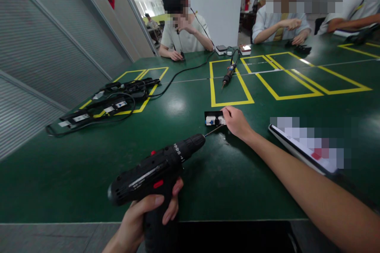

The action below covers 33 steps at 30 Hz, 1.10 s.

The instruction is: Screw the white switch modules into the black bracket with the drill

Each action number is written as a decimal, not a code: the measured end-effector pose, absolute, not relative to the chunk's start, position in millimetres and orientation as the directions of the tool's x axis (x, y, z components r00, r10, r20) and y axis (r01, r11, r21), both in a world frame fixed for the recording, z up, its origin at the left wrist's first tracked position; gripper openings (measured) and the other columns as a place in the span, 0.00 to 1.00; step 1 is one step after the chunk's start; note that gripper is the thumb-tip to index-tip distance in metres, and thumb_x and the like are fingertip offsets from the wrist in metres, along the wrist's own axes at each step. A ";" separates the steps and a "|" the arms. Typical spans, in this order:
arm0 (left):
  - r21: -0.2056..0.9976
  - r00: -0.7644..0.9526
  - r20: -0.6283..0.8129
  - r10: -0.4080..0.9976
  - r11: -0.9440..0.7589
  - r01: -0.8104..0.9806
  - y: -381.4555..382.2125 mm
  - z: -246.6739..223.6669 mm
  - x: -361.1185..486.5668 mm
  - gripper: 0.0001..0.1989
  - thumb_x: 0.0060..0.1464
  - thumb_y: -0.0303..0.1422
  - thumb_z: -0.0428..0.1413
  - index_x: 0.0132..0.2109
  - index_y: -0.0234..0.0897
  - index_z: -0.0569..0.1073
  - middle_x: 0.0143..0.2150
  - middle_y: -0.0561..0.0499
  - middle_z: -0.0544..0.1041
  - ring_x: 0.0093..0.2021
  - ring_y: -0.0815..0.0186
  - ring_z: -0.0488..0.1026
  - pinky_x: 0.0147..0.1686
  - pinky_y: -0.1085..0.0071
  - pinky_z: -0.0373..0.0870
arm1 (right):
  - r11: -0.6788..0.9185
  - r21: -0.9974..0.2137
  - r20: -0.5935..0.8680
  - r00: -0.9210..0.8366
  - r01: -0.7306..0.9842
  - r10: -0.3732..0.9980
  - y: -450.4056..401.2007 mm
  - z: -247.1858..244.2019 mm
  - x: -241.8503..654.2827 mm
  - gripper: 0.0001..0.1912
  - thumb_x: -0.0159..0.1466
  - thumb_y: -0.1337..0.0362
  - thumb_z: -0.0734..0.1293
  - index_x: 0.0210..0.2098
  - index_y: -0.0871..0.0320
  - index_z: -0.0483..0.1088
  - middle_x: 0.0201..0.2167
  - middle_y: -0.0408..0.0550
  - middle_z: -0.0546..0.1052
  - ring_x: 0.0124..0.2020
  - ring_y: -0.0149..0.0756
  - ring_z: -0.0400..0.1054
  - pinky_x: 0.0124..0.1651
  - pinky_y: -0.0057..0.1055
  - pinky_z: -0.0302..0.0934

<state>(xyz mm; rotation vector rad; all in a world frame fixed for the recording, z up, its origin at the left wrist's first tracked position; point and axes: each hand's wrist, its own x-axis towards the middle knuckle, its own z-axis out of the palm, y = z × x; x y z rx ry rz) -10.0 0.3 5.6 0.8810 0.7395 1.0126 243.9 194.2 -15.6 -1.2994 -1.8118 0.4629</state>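
Observation:
A black cordless drill (160, 166) is held by its grip in my left hand (148, 209), its body tilted up to the right. The long thin bit (214, 129) reaches from the chuck to the lower edge of a small black part with white and blue pieces (211, 120). My right hand (234, 120) is closed on the right end of that part, its fingertips partly hidden behind the hand. Whether the bit's tip touches the part or a screw is too small to tell.
Black cabled devices (118, 99) lie at the left on the green table (89, 178). A dark pen-like tool (229, 74) rests in a yellow-taped rectangle (212, 87). A phone-like device (299, 146) lies right, beside my forearm. People (190, 31) sit across the table.

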 end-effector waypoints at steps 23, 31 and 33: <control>0.876 0.397 -0.199 0.896 0.344 -0.338 -0.4 3.9 -10.4 0.13 0.51 0.34 0.48 0.39 0.29 0.68 0.19 0.50 0.66 0.20 0.67 0.62 0.25 0.69 0.60 | 0.344 -0.699 0.424 -0.024 0.627 0.905 198.3 -18.8 247.7 0.18 0.66 0.63 0.52 0.33 0.61 0.71 0.31 0.52 0.75 0.33 0.37 0.67 0.37 0.30 0.56; 0.882 0.372 -0.201 0.906 0.332 -0.335 0.2 4.4 -10.1 0.12 0.51 0.33 0.47 0.39 0.29 0.68 0.20 0.50 0.67 0.20 0.68 0.62 0.25 0.69 0.60 | 0.336 -0.707 0.411 -0.024 0.622 0.911 195.9 -16.0 247.1 0.18 0.65 0.63 0.52 0.33 0.62 0.71 0.30 0.51 0.74 0.31 0.36 0.66 0.35 0.30 0.55; 0.887 0.360 -0.203 0.910 0.327 -0.326 0.0 4.3 -10.0 0.12 0.52 0.32 0.47 0.39 0.29 0.68 0.20 0.50 0.67 0.20 0.68 0.62 0.25 0.69 0.60 | 0.339 -0.704 0.417 -0.023 0.624 0.909 195.9 -16.3 246.9 0.18 0.65 0.63 0.52 0.33 0.62 0.71 0.30 0.51 0.74 0.31 0.36 0.66 0.35 0.30 0.55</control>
